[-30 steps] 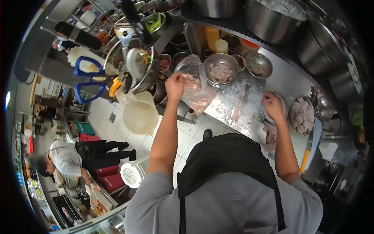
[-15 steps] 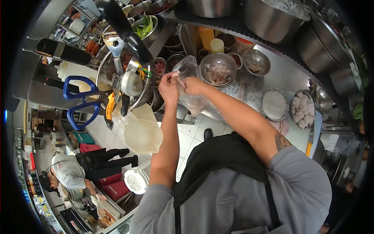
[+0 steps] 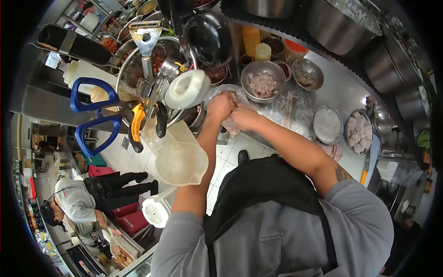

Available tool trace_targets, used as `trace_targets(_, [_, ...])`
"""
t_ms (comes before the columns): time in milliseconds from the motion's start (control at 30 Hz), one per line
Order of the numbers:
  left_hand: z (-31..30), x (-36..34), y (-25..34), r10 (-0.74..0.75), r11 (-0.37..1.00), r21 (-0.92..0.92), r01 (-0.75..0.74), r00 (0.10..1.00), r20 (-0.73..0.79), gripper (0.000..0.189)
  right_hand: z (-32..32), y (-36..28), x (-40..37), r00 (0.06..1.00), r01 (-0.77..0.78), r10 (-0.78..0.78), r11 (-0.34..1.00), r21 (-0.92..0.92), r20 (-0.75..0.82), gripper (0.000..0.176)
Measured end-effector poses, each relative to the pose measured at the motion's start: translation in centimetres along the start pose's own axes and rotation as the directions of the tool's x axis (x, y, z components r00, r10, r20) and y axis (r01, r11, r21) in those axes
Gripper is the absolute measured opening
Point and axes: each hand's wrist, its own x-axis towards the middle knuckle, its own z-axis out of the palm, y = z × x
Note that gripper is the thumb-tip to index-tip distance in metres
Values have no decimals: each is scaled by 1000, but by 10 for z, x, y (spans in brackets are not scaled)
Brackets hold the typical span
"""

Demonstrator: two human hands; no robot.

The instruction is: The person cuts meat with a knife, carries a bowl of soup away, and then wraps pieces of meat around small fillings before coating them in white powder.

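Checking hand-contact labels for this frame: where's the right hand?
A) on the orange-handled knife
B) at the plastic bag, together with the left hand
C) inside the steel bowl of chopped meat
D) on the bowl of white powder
B: the right hand meets the left hand at the plastic bag by the counter's front edge, and both appear to have a grip on it.

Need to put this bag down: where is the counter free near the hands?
Mostly bare steel counter, dusted white, lies between the meat bowl and the white-powder bowl; more behind that bowl, before the big pots. Crowded beside the left hand and right hand gripping the bag: hanging strainer, scissors, jug.
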Motion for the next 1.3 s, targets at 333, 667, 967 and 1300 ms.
trace_targets(333, [28, 57, -32, 83, 945, 303, -123, 987, 141, 43, -24, -13, -12, 981, -192, 194, 975, -111, 6, 20])
trace_targets(667, [-12, 1, -19, 55, 891, 415, -185, 950, 306, 31, 24, 16, 62, 890, -449, 443, 892, -46, -106, 25])
trace_targets(967, [25, -29, -38, 137, 983, 148, -105, 964, -227, 31, 57, 58, 73, 912, -361, 330, 928, -92, -244, 26])
trace_targets(1300, [21, -17, -40, 223, 867, -321, -381, 874, -432, 25, -23, -4, 54, 860, -331, 406, 905, 269, -309, 25])
